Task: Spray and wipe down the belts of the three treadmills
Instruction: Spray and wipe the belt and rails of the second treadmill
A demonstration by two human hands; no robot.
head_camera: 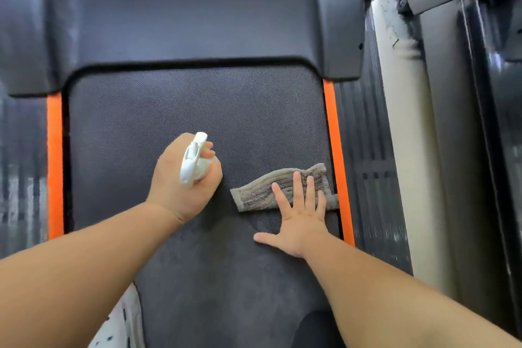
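Note:
A dark textured treadmill belt (183,104) fills the middle of the view, edged by orange strips on both sides. My left hand (180,183) is shut on a white spray bottle (193,159), held just above the belt's middle with the nozzle pointing away from me. My right hand (300,217) lies flat with fingers spread on a grey folded cloth (260,192), pressing it onto the belt near the right orange strip (336,155). A darker damp patch shows on the belt around and below the cloth.
The treadmill's dark motor cover (180,8) spans the far end of the belt. A ribbed black side rail (370,167) runs along the right, with a pale wall strip (404,127) and a dark frame beyond. The left orange strip (55,167) borders another rail.

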